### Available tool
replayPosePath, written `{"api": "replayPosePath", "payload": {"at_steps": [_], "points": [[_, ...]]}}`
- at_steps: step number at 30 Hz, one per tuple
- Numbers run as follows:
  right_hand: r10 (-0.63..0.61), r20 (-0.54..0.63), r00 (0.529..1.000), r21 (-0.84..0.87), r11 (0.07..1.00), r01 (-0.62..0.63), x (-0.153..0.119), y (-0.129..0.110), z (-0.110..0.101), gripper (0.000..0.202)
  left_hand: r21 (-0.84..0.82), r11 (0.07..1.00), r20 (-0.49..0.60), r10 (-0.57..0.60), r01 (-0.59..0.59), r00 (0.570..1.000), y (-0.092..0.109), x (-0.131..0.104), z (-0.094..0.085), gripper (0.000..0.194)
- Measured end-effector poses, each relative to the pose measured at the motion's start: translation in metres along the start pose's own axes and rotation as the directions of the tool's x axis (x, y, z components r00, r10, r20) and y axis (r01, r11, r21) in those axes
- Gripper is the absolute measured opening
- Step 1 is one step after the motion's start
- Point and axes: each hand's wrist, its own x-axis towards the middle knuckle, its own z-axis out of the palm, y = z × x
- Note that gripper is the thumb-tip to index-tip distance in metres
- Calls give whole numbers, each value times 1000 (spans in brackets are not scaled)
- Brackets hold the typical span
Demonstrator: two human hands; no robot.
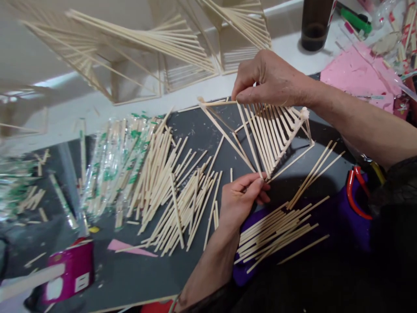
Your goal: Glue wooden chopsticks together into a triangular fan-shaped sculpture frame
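Note:
A small frame of wooden chopsticks [224, 131] stands on the dark board, with a fan of parallel sticks [272, 130] across one side. My right hand [265, 78] reaches over its top and pinches the upper end of the fan's leftmost chopstick [249, 138] against the top bar. At that stick's lower end, my left hand [244, 195] is closed, thumb and finger pinching it by the bottom corner. Whitish lumps [304, 114] cover some joints of the frame. Loose chopsticks [280, 234] lie on purple cloth below my left hand.
Left of my hands spreads a heap of bare chopsticks [185, 204] beside wrapped chopsticks [110, 161]. Larger stick structures [143, 39] stand behind. A dark bottle [316, 26] is at the back, red-handled pliers [353, 191] at right, and a magenta pouch [70, 271] lower left.

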Motion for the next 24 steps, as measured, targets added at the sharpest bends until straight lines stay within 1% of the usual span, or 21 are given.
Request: {"api": "replayPosePath", "payload": {"at_steps": [4, 7, 13, 18, 24], "points": [[35, 7, 999, -69, 997, -35, 0, -5, -1, 26, 16, 1000, -7, 6, -6, 1000, -1, 0, 0, 18], [63, 19, 998, -89, 994, -61, 1, -8, -1, 28, 4, 1000, -11, -3, 3, 1000, -1, 0, 1, 19], [11, 10, 1000, -73, 997, -10, 0, -6, -1, 25, -36, 999, -12, -9, 9, 1000, -2, -1, 1, 21], [14, -11, 1000, -31, 999, -14, 1, -4, 0, 17, -60, 998, -10, 13, -14, 1000, -3, -1, 0, 20], [1, -34, 999, -20, 1000, -1, 2, -6, -1, 14, -86, 996, -23, 18, -20, 1000, -3, -1, 2, 19]]}}
